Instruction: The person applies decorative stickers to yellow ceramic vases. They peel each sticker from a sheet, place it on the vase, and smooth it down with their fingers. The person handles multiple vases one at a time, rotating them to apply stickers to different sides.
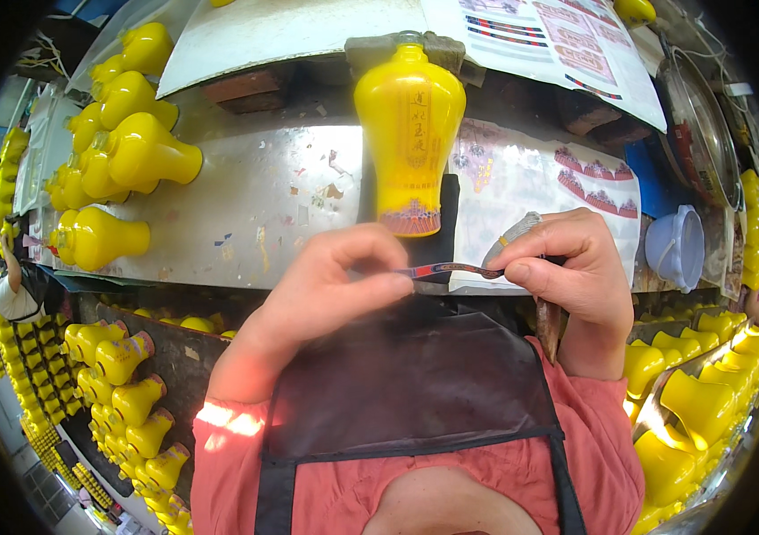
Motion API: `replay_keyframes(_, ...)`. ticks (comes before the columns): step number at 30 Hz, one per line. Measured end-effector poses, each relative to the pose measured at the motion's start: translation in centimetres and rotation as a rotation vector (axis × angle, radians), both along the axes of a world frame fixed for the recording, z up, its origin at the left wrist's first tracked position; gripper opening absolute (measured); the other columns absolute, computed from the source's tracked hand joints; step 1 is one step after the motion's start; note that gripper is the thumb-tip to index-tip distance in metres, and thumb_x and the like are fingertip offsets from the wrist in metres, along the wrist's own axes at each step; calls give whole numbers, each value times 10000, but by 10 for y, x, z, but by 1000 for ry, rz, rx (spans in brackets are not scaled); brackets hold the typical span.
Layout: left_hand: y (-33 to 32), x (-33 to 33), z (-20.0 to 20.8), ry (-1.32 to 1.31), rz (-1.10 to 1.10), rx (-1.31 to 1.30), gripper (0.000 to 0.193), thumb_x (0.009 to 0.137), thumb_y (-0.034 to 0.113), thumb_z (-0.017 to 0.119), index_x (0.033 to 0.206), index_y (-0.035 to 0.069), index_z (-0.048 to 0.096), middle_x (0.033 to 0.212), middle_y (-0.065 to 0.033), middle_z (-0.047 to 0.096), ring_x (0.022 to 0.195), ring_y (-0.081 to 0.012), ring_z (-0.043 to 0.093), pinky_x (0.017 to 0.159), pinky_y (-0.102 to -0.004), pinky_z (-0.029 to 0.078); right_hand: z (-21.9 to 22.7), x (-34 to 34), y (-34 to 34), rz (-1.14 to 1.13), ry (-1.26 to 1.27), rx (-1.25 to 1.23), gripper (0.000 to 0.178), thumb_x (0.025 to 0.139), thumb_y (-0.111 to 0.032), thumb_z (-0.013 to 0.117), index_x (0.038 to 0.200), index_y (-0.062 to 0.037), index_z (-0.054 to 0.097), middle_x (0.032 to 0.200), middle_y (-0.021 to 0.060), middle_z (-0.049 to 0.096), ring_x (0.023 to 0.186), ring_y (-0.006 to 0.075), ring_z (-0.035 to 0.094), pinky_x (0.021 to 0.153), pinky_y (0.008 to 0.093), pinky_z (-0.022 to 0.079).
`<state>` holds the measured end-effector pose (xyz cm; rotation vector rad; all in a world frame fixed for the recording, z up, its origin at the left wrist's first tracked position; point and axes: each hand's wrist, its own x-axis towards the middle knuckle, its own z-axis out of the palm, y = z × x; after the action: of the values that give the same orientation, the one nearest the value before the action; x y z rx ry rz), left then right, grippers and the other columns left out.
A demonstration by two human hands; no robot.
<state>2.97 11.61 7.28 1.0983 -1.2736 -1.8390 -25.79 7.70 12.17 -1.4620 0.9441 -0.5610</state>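
A thin curved decal strip [455, 267], dark with red patches, is stretched between my two hands in front of my apron. My left hand [330, 285] pinches its left end between thumb and fingers. At the other end, my right hand [575, 267] pinches it the same way. A brown handle-like piece [548, 330] shows below my right palm, and a grey ribbed piece [522, 229] lies along its fingers; whether they join is hidden. Just beyond my hands lies a yellow vase-shaped bottle [408, 116], its neck pointing away, with a patterned band around its base.
Decal sheets [544, 192] lie right of the bottle, and another printed sheet [566, 53] is behind. Several yellow bottles [143, 156] lie at the left of the metal tabletop [254, 196]. A pale blue bucket [675, 248] stands right. Racks of yellow bottles [134, 401] flank me.
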Motion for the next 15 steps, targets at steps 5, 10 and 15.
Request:
replay_keyframes(5,2,0,-4,13,69,-44,74,941,77,723,927,20,679,923,9,649,861,-67,572,794,-255,465,-2,0,2,-32,0,17,122,869,-32,751,948,50,793,835,78,761,742,94,657,659,245,499)
replay_keyframes(10,2,1,-5,54,96,-44,51,935,56,711,917,19,681,917,6,651,873,-70,566,809,-258,460,-10,0,2,-52,17,-1,121,861,-23,763,956,44,796,826,63,754,726,74,642,643,230,486)
replay_keyframes(15,-4,2,-7,14,142,-105,47,918,42,719,900,10,689,919,-4,662,885,-74,580,817,-264,468,-20,4,-2,-109,-15,67,85,887,-38,758,938,28,776,793,8,714,709,33,608,629,205,466)
